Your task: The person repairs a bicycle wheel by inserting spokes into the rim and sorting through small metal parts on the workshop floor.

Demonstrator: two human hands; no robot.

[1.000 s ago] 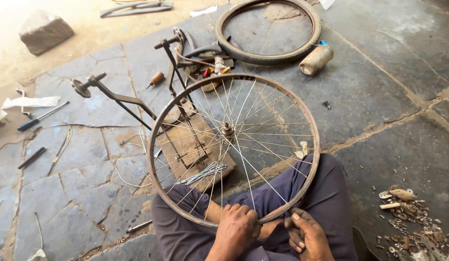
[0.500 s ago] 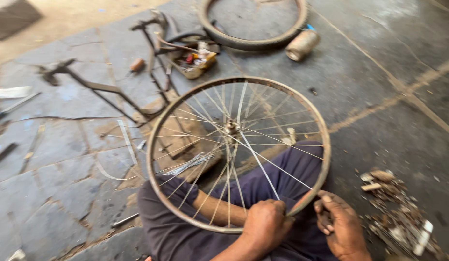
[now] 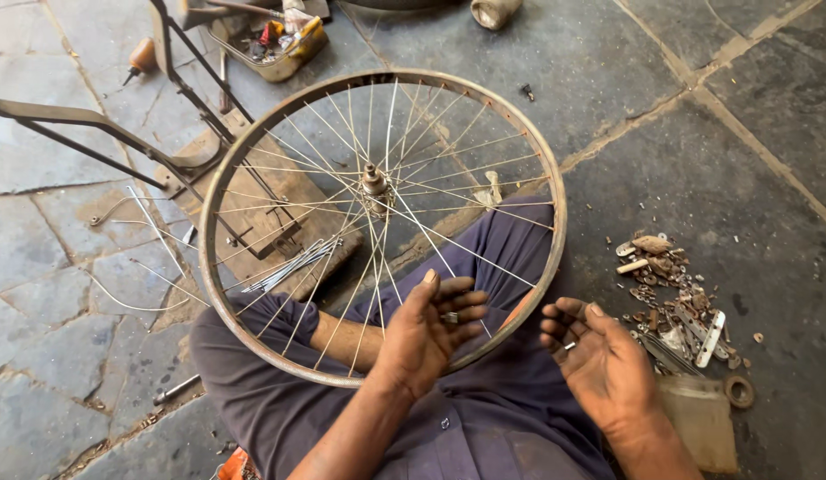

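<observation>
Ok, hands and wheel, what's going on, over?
Left hand open, resting on the bicycle wheel rim and spokes. Right hand open, palm up, a small metal bit on it. Wheel across the lap. Pile of small rusty parts beside the right hand.

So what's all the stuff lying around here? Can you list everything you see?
bicycle wheel: one, rusty grey rim with thin spokes, resting on the person's lap
loose spokes: a bundle, silver, on the wooden board under the wheel
metal stand: one, dark, upper left
tray of tools: one, yellowish, top
small metal parts: a pile, rusty, on the stone floor at right
trousers: purple-grey, bottom
left hand: open, over the rim's near edge
right hand: palm up, a small metal piece lying on its fingers
</observation>
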